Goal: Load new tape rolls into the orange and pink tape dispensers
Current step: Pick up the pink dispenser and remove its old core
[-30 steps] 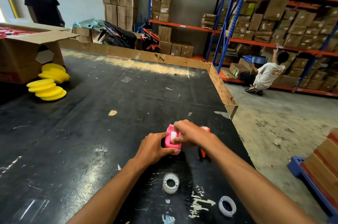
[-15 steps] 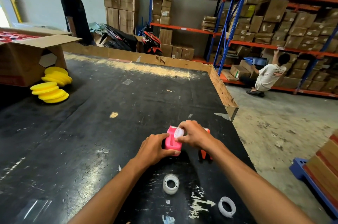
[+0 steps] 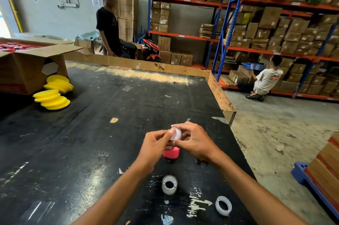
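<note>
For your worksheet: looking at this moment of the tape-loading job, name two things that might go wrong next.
1. The small tape roll is pinched only by fingertips of the left hand and right hand above the pink dispenser; it might slip.
2. A loose white ring lies beside the right forearm and might get knocked away.

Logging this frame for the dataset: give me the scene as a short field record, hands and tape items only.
left hand: pinching the small roll
right hand: gripping the same roll
small roll: held above the table, between both hands
pink dispenser: on the table under the hands, mostly hidden
orange dispenser: not clearly visible
white rings: two on the black table, one upright, one flat
</note>
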### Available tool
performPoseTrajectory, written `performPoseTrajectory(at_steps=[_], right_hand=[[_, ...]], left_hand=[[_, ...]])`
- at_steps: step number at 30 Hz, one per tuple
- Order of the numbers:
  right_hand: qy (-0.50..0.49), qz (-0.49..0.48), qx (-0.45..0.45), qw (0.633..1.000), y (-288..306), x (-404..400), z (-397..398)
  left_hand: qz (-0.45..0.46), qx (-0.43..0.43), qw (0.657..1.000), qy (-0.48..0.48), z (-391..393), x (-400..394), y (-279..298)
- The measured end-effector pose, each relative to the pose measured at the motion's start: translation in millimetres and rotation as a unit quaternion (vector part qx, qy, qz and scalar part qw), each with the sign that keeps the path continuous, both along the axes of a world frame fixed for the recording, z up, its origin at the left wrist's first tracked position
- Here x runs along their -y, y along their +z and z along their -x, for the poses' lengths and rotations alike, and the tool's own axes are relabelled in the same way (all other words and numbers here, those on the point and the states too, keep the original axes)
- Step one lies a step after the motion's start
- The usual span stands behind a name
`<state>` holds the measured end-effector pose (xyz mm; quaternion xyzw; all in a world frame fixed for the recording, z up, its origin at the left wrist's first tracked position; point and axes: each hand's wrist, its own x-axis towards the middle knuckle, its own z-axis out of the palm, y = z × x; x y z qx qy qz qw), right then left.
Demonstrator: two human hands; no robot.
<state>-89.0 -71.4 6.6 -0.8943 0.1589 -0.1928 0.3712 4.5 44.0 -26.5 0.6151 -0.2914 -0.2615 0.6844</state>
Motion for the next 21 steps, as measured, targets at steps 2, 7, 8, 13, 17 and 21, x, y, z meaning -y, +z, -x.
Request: performPoseTrajectory(at_steps=[2,7,8,13,17,21], right_hand=[[-0.008,-0.057,0.015,0.998,3.3,-6.6,1.8],[-0.024,-0.097,0.040,0.994,11.2,-16.6,9.5],[-0.040,-0.096,0.054,0.993,12.0,-19.5,10.3],[-0.078,-0.069,0.099,0.990,13.7,-34.4,13.5],[-0.076,-0.048,0.119,0.989,14.4,-45.5,17.6],[-0.082,-0.053,0.136,0.986,10.5,-56.8,17.9]], left_hand=[[0.025,-0.026,0.999,0.001,4.9,-2.0,5.3],[0.032,-0.109,0.994,-0.002,6.7,-9.9,13.8],[0.035,-0.123,0.992,-0.004,8.1,-12.4,15.7],[0.048,-0.153,0.987,-0.031,12.2,-21.7,24.7],[0.058,-0.162,0.984,-0.048,13.2,-29.9,26.7],[0.067,-0.206,0.974,-0.064,15.7,-38.0,28.6]])
